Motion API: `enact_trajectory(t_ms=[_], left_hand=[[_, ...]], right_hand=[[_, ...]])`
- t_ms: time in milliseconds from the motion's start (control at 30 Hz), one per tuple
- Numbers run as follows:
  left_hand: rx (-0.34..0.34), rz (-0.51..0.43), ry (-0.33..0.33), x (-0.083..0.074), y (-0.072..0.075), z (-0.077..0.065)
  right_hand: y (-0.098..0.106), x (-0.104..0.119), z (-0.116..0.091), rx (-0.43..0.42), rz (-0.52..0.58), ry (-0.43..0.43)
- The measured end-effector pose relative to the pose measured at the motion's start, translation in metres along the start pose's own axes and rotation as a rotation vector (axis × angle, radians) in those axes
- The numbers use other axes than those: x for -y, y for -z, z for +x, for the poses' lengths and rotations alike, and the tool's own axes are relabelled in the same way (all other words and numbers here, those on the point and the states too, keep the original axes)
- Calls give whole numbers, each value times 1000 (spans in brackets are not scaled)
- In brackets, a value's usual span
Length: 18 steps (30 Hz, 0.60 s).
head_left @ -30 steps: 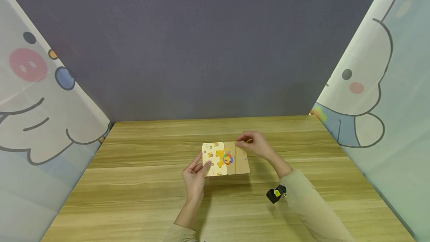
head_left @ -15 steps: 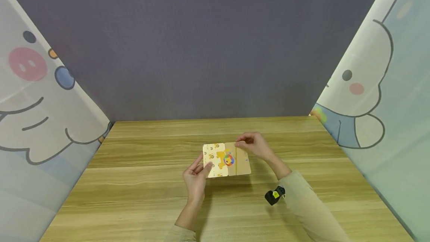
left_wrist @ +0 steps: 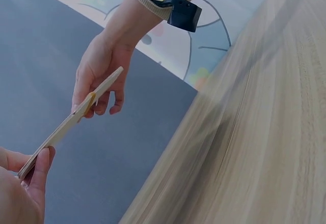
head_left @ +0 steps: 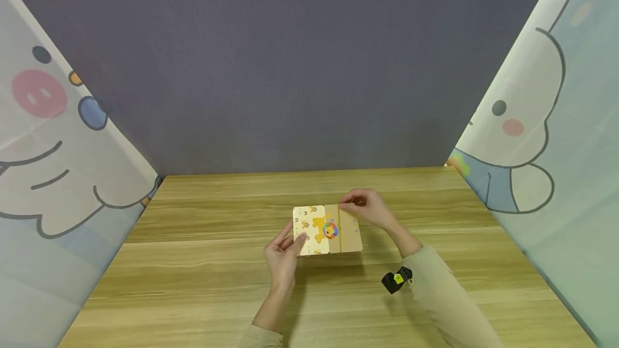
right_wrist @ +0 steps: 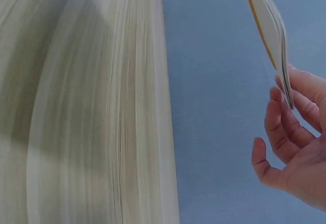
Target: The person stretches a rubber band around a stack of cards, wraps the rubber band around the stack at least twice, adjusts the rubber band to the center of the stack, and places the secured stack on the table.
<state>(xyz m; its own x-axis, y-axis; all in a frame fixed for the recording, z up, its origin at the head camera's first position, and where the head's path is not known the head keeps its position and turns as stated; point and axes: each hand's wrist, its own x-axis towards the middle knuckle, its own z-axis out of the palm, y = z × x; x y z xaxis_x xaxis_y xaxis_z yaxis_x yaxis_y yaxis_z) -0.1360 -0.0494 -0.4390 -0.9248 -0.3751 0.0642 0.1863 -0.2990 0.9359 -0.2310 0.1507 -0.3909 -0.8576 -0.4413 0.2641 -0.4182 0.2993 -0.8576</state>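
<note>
Head view shows, above the yellowish wood-grain table (head_left: 193, 267), one cream-and-tan rectangular paper notebook (head_left: 326, 230), its side pinched by the left hand (head_left: 282, 258), seemingly for steadiness, its far edge by the right hand (head_left: 368, 209), at the thin yellow elastic-looking band (head_left: 340, 236).

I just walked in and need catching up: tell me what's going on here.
A person holds a small book up off the table. The left hand grips its cream end, and the right hand pinches it at the top edge, where a yellow band crosses the tan part. The band lies across the book; whether the fingers grip the band itself is hard to tell.
</note>
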Motion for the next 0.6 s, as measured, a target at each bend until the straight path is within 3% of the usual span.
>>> enact_trajectory(t_ms=[367, 600], left_hand=[[19, 9, 7, 2, -2, -3], [31, -9, 23, 3, -1, -3]], right_hand=[[-8, -1, 2, 37, 24, -47], [-8, 25, -3, 63, 6, -13]])
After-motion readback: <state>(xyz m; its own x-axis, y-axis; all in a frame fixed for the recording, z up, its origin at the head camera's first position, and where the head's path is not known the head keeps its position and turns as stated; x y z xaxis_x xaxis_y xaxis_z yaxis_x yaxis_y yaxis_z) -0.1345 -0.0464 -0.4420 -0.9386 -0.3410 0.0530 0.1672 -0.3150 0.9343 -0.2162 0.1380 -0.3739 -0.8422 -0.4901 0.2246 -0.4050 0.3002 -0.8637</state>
